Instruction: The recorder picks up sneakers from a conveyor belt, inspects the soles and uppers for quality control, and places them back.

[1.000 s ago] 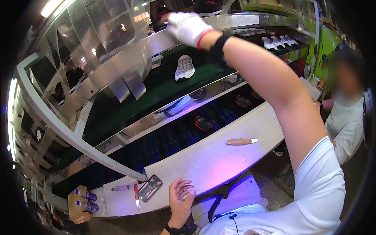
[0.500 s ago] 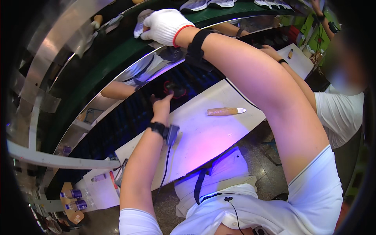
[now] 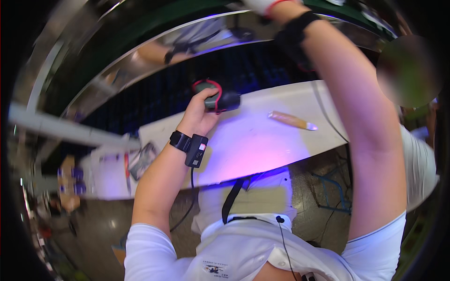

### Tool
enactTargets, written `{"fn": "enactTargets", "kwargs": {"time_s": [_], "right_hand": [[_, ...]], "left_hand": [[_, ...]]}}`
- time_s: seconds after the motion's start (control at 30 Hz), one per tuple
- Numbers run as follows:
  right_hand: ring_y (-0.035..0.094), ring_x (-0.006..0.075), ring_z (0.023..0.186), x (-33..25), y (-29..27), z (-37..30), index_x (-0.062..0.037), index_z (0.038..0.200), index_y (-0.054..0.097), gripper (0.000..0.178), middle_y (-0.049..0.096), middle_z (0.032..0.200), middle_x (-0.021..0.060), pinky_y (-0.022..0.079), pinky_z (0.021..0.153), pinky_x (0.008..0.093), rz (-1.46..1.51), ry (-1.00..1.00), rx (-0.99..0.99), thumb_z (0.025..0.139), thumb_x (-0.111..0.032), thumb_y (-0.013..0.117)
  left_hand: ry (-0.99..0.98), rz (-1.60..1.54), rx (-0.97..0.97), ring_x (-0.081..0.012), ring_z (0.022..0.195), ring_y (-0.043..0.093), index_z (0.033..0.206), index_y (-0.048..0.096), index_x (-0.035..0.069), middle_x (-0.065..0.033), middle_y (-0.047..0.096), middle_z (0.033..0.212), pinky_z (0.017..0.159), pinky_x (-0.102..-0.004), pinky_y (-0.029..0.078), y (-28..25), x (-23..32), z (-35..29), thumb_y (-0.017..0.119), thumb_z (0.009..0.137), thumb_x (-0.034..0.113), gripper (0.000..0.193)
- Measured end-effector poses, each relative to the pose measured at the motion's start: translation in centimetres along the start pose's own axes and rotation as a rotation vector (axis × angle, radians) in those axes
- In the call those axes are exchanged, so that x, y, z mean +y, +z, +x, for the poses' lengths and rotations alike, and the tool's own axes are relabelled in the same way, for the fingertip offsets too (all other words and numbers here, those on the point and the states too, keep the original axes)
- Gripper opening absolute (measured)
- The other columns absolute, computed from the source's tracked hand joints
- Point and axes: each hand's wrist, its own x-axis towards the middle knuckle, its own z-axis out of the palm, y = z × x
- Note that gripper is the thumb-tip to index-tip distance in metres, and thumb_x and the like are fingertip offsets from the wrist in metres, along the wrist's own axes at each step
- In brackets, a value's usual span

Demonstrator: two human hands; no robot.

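My bare left hand (image 3: 202, 112) is closed around a dark shoe (image 3: 215, 97), green-grey and black with a red edge, held over the far edge of the white table (image 3: 253, 150). The thumb lies across its upper side. At the top edge my right hand (image 3: 265, 5), in a white knitted glove with a red cuff, is mostly cut off, its fingers hidden and blurred. A slim tan tool (image 3: 291, 120) with a pale tip lies on the table, right of the shoe.
A dark roller bed (image 3: 154, 91) runs behind the table, with a shiny metal rail (image 3: 154, 54) beyond it. A grey bar (image 3: 70, 124) crosses at left, above a side table with bottles (image 3: 77, 181). Another person's white sleeve (image 3: 419, 164) is at right.
My left hand has drawn the dark shoe from the roller bed toward the table. My right hand has moved right, away from a grey shoe on the far green belt. The view has shifted.
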Motion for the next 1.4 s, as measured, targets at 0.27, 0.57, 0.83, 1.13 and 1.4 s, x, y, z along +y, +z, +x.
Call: {"fn": "enactTargets", "kwargs": {"time_s": [0.27, 0.57, 0.83, 1.13, 1.4], "right_hand": [[0.071, 0.0415, 0.09, -2.6, -0.5, -1.0, -0.0024, 0.091, 0.077, 0.034, 0.072, 0.087, 0.0223, 0.055, 0.088, 0.0485, 0.206, 0.207, 0.077, 0.092, -0.036, 0.074], [0.069, 0.0398, 0.119, -9.7, -11.7, -21.4, 0.0035, 0.122, 0.069, 0.037, 0.071, 0.127, 0.0267, 0.053, 0.106, 0.046, 0.83, -0.293, 0.242, 0.11, -0.03, 0.059], [0.062, 0.013, 0.096, -8.7, -9.6, -33.6, 0.0012, 0.117, 0.066, 0.024, 0.069, 0.103, 0.0052, 0.05, 0.089, 0.0288, 0.889, 0.655, 0.063, 0.105, -0.019, 0.068], [0.069, 0.0222, 0.108, -13.3, -7.6, -35.8, -0.0023, 0.134, 0.059, 0.064, 0.068, 0.117, 0.0096, 0.055, 0.099, 0.039, 1.441, 0.783, 0.158, 0.099, -0.054, 0.073], [0.061, 0.0369, 0.134, -15.2, -11.5, -32.1, -0.004, 0.095, 0.057, 0.04, 0.059, 0.145, 0.0303, 0.051, 0.11, 0.0473, 1.812, 0.648, -0.003, 0.077, -0.008, 0.092]], "left_hand": [[-0.211, 0.032, -0.03, -0.0324, 0.112, 0.074, 0.141, 0.057, -0.006, -0.0209, 0.07, 0.131, 0.106, -0.0439, 0.058, -5.6, -0.9, -16.8, 0.07, 0.098, 0.02, 0.051], [1.015, 1.932, 0.077, -0.0412, 0.123, 0.065, 0.132, 0.063, -0.004, -0.0287, 0.068, 0.128, 0.106, -0.0469, 0.051, -4.0, -2.1, -15.3, 0.078, 0.091, 0.028, 0.054], [0.379, 1.913, 0.038, -0.0414, 0.095, 0.075, 0.116, 0.066, -0.004, -0.0244, 0.076, 0.103, 0.087, -0.0508, 0.058, 3.5, -2.0, -9.0, 0.064, 0.1, 0.049, 0.056], [1.185, 1.041, -0.202, -0.0421, 0.097, 0.07, 0.13, 0.06, 0.003, -0.0227, 0.069, 0.109, 0.088, -0.0445, 0.057, 3.6, -6.6, -17.9, 0.083, 0.09, 0.027, 0.052], [1.264, 0.658, -0.269, -0.0328, 0.112, 0.07, 0.124, 0.046, 0.005, -0.0281, 0.06, 0.128, 0.096, -0.0401, 0.059, 3.7, -9.4, -17.4, 0.087, 0.086, 0.0, 0.056]]}}
